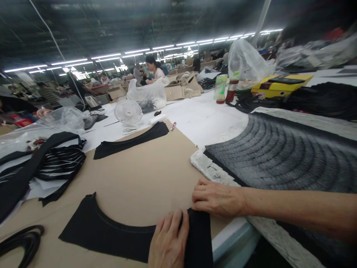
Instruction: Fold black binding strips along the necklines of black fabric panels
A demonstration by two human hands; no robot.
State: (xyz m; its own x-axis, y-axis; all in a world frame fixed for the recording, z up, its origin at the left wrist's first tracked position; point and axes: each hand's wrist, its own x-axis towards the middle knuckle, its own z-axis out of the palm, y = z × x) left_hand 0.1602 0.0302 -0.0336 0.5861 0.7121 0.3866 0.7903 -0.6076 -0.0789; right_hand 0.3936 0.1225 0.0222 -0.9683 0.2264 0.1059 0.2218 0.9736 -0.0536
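A curved black fabric piece (117, 238) lies on the tan board in front of me, its concave edge facing away. My left hand (169, 240) rests on its right part, fingers laid over the cloth and slightly bent. At the top corner of the right end, my right hand (216, 197) has its fingers curled together at the cloth's edge, in what looks like a pinch; the fingertips are partly hidden. A second, narrower curved black fabric piece (132, 139) lies farther up the board, apart from both hands.
The tan board (145, 175) covers the near table. Stacked black-and-white pieces (60, 163) lie left, above a black cord coil (21, 243). A small white fan (128, 112) stands behind. Dark patterned fabric (279, 156) lies right, with bottles (232, 87) and a yellow box (267, 89) beyond.
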